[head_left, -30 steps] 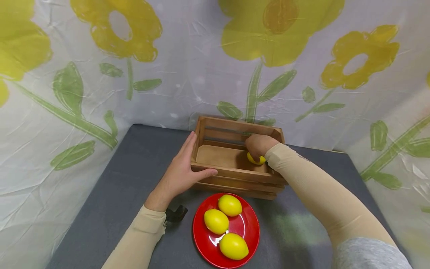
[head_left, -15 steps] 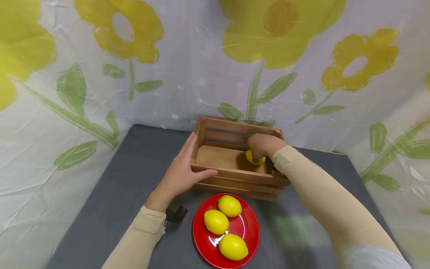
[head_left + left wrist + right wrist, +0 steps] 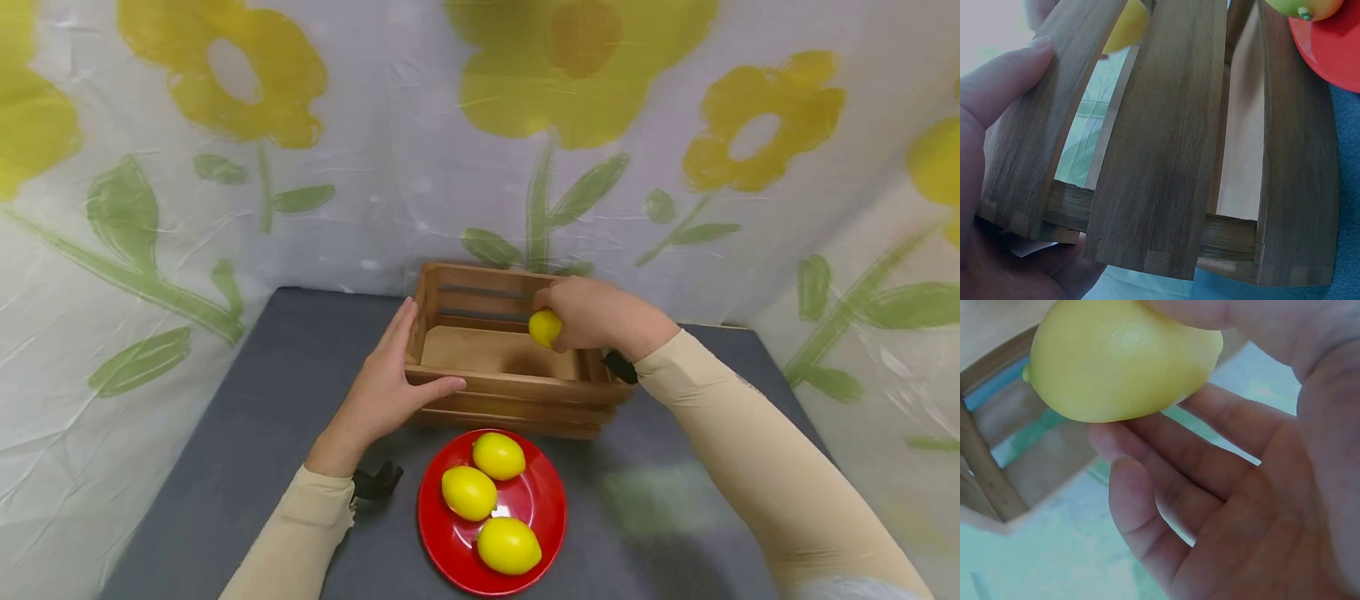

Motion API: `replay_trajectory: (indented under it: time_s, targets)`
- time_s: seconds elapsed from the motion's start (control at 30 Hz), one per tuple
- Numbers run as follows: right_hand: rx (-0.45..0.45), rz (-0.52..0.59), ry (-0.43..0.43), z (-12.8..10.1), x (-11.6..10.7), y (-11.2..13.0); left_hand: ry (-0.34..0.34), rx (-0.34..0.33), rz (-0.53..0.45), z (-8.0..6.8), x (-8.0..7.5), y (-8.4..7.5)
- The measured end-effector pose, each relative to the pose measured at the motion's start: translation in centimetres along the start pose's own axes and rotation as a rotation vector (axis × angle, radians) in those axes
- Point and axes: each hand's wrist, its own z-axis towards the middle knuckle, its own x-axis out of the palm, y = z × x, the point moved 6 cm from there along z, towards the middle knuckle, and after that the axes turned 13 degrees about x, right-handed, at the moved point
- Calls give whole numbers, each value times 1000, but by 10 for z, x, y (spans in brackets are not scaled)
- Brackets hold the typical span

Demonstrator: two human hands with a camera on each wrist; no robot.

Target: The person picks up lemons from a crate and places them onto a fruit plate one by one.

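Note:
My right hand [image 3: 592,315] pinches a yellow lemon [image 3: 544,328] between thumb and fingers, raised above the floor of the slatted wooden crate [image 3: 510,385]. In the right wrist view the lemon [image 3: 1122,362] shows its small green stem end, with fingertips under it. Around the crate's front left corner lies my left hand [image 3: 378,387]: its fingers stretch straight along the left end and its thumb rests on the top front slat. The left wrist view shows that thumb [image 3: 1013,78] against the slat. Nothing else is visible inside the crate, though my right hand hides part of it.
A red plate [image 3: 435,533] stands in front of the crate, bearing three lemons [image 3: 508,546]. The dark grey table [image 3: 247,467] runs back to a curtain [image 3: 375,225] with painted yellow flowers. Black straps [image 3: 378,481] sit at both wrists.
My right hand has lifted the lemon off the crate floor, up and slightly left. My left hand keeps its place on the crate. The whole head view has shifted a little.

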Motion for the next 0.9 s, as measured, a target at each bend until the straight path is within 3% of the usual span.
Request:
replay_trajectory:
  time_s: [0.27, 0.47, 0.67, 0.9]
  targets:
    - [-61, 16, -144, -45, -20, 14, 7, -6, 4, 4, -4, 7]
    - [-79, -12, -215, -82, -22, 30, 3, 1, 12, 5, -8, 12]
    - [-118, 20, -189, -110, -5, 48, 1, 13, 19, 5, -14, 14]
    - [-140, 70, -124, -122, 34, 64, -4, 14, 25, 5, -20, 17]
